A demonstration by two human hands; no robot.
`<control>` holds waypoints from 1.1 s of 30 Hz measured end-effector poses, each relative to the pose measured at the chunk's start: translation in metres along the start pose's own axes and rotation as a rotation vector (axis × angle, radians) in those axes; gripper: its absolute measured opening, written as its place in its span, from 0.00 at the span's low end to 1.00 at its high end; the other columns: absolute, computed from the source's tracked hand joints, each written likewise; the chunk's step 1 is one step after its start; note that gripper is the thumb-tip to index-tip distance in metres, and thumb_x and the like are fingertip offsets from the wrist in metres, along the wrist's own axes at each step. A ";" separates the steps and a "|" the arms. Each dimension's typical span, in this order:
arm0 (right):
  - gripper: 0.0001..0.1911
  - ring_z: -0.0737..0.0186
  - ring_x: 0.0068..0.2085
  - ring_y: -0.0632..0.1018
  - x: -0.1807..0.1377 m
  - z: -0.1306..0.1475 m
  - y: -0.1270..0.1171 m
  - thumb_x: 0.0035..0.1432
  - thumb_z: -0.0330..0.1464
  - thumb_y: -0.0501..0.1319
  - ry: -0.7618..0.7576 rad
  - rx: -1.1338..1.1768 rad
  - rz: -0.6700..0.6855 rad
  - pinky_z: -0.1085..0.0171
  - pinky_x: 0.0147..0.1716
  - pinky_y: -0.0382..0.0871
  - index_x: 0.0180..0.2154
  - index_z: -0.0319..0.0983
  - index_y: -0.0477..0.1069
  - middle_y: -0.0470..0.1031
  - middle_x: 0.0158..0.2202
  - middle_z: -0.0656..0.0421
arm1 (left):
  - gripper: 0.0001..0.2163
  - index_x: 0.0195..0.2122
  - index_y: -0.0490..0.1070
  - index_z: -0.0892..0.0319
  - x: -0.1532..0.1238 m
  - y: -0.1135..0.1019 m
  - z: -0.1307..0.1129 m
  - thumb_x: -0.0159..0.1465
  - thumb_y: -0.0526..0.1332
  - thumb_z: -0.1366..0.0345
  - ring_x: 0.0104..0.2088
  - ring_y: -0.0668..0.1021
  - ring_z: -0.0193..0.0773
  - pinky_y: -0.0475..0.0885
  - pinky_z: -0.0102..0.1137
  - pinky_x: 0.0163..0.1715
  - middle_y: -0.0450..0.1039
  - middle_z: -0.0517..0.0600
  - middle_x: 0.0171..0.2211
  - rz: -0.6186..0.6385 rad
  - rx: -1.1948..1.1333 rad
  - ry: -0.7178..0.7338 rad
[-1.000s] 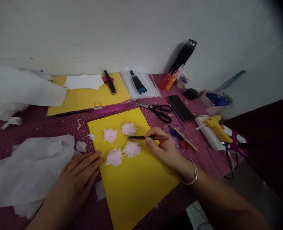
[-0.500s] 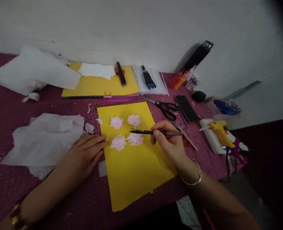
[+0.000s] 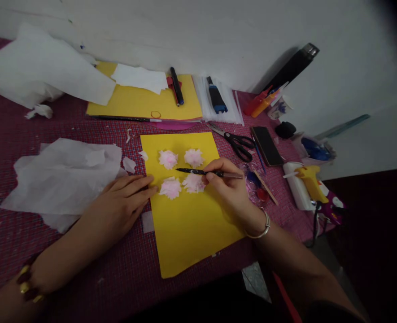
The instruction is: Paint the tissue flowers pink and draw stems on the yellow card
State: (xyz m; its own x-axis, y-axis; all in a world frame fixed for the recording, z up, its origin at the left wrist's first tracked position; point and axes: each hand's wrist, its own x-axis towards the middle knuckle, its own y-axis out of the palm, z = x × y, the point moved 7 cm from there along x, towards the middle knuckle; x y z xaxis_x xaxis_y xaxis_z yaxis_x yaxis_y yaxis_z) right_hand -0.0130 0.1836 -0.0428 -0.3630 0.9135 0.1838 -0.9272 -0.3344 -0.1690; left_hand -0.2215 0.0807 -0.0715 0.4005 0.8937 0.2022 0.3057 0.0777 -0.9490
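Observation:
On a yellow paper sheet (image 3: 191,233) are several pale pink paper flowers, two of them the upper-left flower (image 3: 168,159) and the upper-right flower (image 3: 194,157). My right hand (image 3: 227,186) pinches a slim black pen (image 3: 194,171), whose tip points left, just below the upper-left flower. I cannot tell whether the tip touches the paper. My left hand (image 3: 120,202) lies flat with its fingers stretched out, fingertips on the sheet's left edge. Part of the lower-right flower (image 3: 193,182) is hidden behind my right hand.
Crumpled white tissue paper (image 3: 63,175) lies left of the sheet. Beyond the sheet are black scissors (image 3: 237,143) and a second yellow sheet (image 3: 134,101). A phone (image 3: 267,146), a wooden stick (image 3: 265,187) and a yellow glue gun (image 3: 311,181) lie to the right.
My right hand has moved the pen leftward, from below the upper-right flower to below the upper-left one. The view has shifted slightly. My left hand stays at the sheet's edge.

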 end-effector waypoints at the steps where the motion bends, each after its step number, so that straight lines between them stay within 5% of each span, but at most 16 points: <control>1: 0.01 0.68 0.30 0.72 -0.001 -0.003 0.000 0.58 0.30 0.62 0.023 0.013 0.000 0.66 0.29 0.65 0.34 0.42 0.72 0.72 0.29 0.63 | 0.17 0.55 0.73 0.58 0.000 0.000 0.000 0.70 0.50 0.66 0.56 0.73 0.50 0.69 0.51 0.56 0.71 0.55 0.58 0.005 -0.007 -0.004; 33: 0.03 0.65 0.31 0.74 0.019 -0.016 0.005 0.56 0.33 0.64 0.011 -0.014 0.062 0.65 0.31 0.66 0.33 0.41 0.76 0.76 0.29 0.60 | 0.19 0.58 0.69 0.58 -0.005 0.006 0.007 0.71 0.47 0.60 0.58 0.71 0.51 0.68 0.51 0.58 0.69 0.55 0.61 0.073 0.008 -0.034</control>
State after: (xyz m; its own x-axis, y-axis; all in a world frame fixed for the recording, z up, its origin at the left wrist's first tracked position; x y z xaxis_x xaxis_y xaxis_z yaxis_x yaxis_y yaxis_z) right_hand -0.0230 0.2030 -0.0558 -0.4189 0.8935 0.1617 -0.9014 -0.3876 -0.1931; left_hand -0.2279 0.0796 -0.0798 0.3922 0.9114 0.1245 0.2701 0.0153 -0.9627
